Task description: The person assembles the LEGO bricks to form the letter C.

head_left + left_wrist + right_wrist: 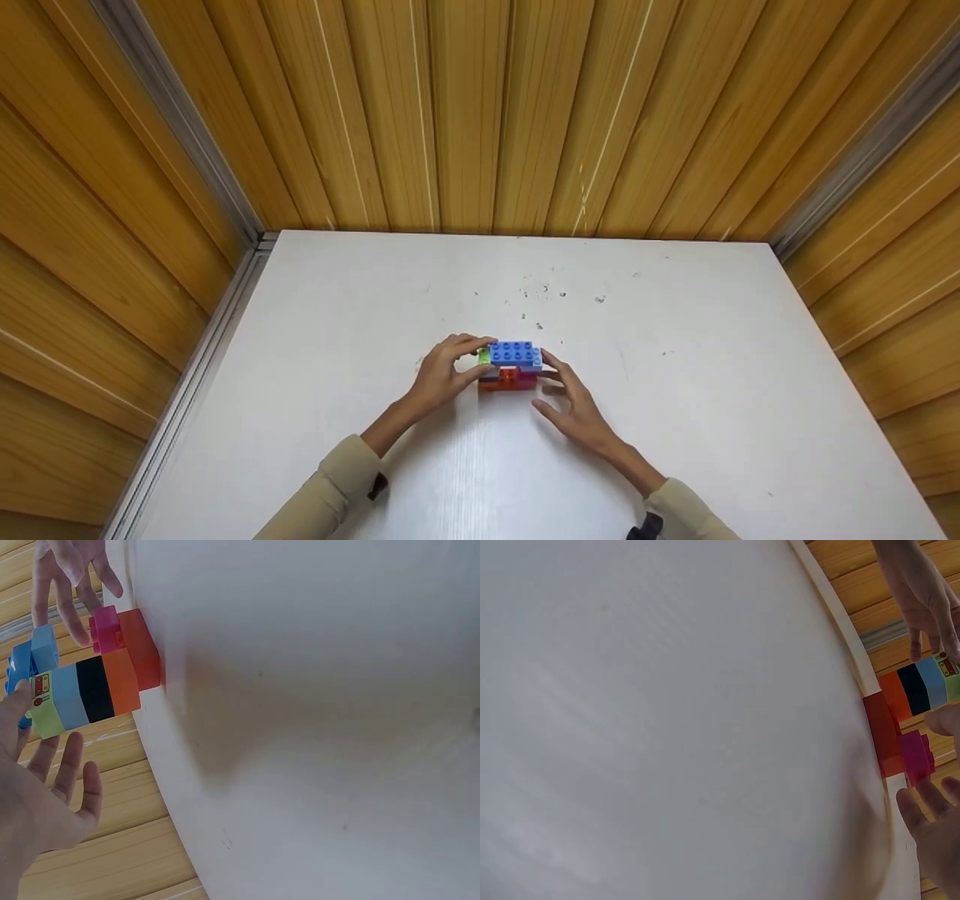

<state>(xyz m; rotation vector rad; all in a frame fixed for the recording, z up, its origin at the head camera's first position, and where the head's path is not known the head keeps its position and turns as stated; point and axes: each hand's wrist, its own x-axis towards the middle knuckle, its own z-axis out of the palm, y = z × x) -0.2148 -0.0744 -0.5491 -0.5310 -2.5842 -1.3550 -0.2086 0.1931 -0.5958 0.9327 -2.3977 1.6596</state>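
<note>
A stack of toy building bricks stands on the white table. Across its top lies a blue brick (511, 352), whose left end my left hand (441, 376) pinches between thumb and index finger. Under that end is a green printed brick (46, 716), above light blue, black (95, 690) and orange (121, 682) bricks. A red brick (144, 649) forms the base, with a pink brick (917, 756) on its right side. My right hand (581, 412) is at the stack's right, fingers spread, index fingertip right by a light blue brick (538, 360).
The white table (337, 315) has small dark marks (544, 289) beyond the stack. Wood-look panel walls (465, 112) enclose its back and sides, with a metal rail (202, 375) along the left edge.
</note>
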